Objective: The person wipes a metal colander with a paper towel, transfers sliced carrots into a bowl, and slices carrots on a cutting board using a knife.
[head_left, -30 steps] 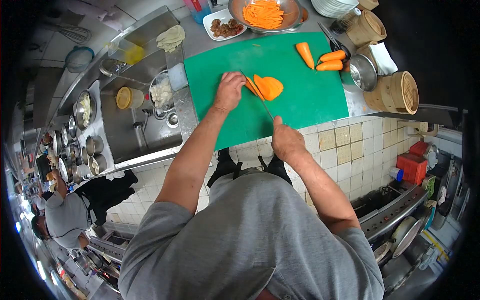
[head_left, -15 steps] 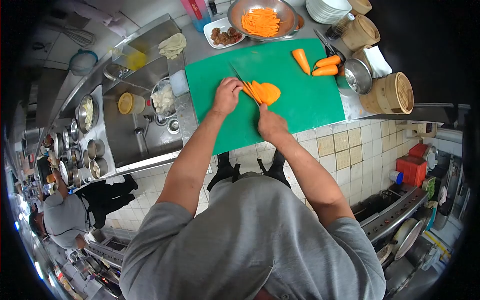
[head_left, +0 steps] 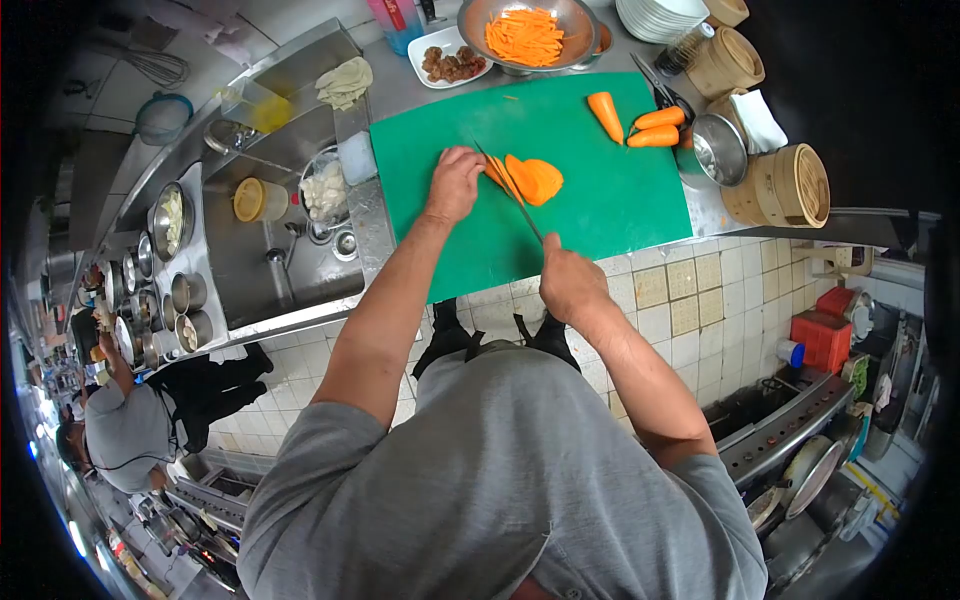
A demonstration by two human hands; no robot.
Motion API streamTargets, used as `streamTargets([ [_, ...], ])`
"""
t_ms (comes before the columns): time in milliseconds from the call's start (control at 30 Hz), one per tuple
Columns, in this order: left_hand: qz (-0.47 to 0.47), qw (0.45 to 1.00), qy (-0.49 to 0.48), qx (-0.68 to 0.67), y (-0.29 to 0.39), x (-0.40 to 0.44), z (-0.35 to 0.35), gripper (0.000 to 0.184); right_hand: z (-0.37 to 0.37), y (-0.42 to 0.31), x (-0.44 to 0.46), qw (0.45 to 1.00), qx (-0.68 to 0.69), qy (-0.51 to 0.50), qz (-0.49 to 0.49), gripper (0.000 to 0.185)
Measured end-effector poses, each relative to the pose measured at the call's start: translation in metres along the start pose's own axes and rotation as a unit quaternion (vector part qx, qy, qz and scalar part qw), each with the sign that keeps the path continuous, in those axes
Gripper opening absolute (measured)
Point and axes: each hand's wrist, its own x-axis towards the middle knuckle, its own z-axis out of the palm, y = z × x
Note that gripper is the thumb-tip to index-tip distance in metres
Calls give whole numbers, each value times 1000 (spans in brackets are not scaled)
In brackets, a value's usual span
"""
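Around the handle of a kitchen knife [head_left: 527, 217] my right hand [head_left: 573, 285] is closed, near the front edge of the green cutting board [head_left: 600, 200]. The blade points up and left, lying across a small pile of carrot slices [head_left: 541, 182]. My left hand [head_left: 457, 183] is on the blade's left side, its fingers bent and pressed on the cut carrot there; the fingertips are partly hidden. Peeled whole carrots [head_left: 655, 127] and a larger carrot piece [head_left: 605, 117] lie at the board's upper right.
Behind the board stand a colander of carrot strips [head_left: 525, 38] and a white dish of brown pieces [head_left: 450, 58]. Scissors [head_left: 660, 85], a metal bowl [head_left: 718, 150] and bamboo steamers [head_left: 775, 187] are on the right. A sink [head_left: 240, 290] is left; another person [head_left: 130, 430] stands farther left.
My right hand has drawn the knife back toward me and to the right, so more of the blade shows. My left hand stays almost in place by the slices.
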Motion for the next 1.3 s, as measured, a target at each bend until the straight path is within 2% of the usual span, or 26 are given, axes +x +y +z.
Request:
streamTargets([
  [167,-5,1000,9,-11,3,0,1,8,16,5,23,1000,-16,-22,14,23],
  [367,0,1000,13,-17,5,3,-4,8,31,-4,88,1000,19,18,-4,22],
  [500,-36,998,-19,-46,-3,7,-9,8,34,2,89,999,19,26,-17,23],
  [733,-36,999,1,-33,-3,3,-6,8,27,0,67,997,48,59,-25,24],
  [800,-4,1000,-4,-9,-4,6,-9,8,14,-5,52,997,39,55,-26,25],
  [1033,5,1000,-4,-10,-4,5,-8,7,0,-5,17,1000,3,6,-6,26],
  [1300,3,1000,3,-8,-5,4,-6,8,24,-2,67,1000,11,7,-3,25],
])
